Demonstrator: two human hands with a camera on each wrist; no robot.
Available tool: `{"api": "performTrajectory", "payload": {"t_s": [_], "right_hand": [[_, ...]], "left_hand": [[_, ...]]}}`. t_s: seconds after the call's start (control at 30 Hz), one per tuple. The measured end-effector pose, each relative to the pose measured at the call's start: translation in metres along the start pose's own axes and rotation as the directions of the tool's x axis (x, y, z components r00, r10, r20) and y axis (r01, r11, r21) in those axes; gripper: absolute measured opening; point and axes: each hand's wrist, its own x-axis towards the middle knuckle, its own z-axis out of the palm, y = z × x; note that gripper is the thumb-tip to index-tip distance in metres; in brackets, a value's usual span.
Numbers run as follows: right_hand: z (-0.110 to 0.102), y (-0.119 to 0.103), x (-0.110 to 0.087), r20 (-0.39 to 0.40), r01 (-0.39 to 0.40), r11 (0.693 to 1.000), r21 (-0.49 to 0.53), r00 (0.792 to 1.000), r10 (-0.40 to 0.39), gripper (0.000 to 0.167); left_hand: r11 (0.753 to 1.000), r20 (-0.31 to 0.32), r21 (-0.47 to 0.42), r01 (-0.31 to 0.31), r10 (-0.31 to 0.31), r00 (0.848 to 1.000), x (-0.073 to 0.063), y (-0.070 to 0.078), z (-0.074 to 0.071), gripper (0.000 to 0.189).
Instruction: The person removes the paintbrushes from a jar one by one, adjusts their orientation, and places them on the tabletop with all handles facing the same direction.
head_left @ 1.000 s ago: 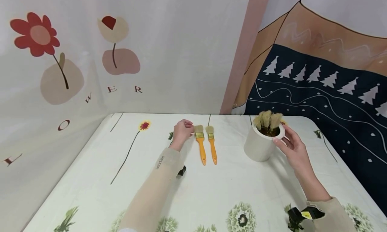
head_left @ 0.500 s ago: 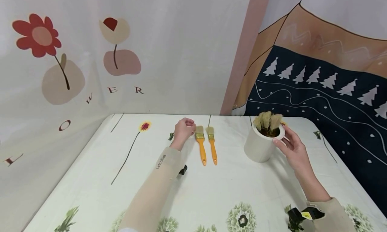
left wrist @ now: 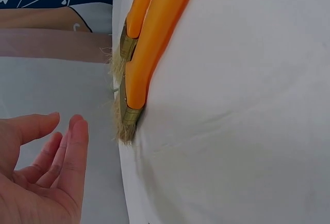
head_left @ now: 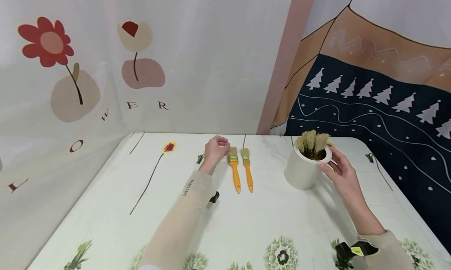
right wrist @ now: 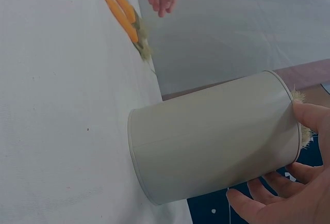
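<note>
On a white, flower-printed cloth (head_left: 262, 219), two brushes (head_left: 235, 176) lie side by side, a person's left hand (head_left: 215, 152) just beside the bristles (head_left: 233, 151) of one, thumb and fingers parted, holding nothing. Right of the brushes, the right hand (head_left: 340, 175) grips a pot (head_left: 300, 170) near its rim, thumb and fingers curved around it, brush tips (head_left: 310, 140) poking out. Lifting one brush cleanly likely calls for a square pinch, the pot held steady. Beyond hang a pale drape (head_left: 211, 58) and a dark panel (head_left: 329, 125) with white trees (head_left: 366, 87).
</note>
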Motion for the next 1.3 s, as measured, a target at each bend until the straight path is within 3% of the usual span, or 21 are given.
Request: {"api": "performTrajectory", "payload": {"t_s": [0.73,1.3], "right_hand": [[0.000,0.002,-0.001,-0.008,0.004,1.000,0.009,1.000,-0.004,0.077],[0.001,-0.002,0.000,-0.003,-0.020,1.000,0.014,1.000,0.020,0.079]], "left_hand": [[0.997,0.036,-0.065,-0.051,0.054,0.998,-0.006,0.011,0.010,0.026],[0.989,0.088,-0.121,-0.088,0.099,0.991,-0.017,0.034,0.025,0.028]]}}
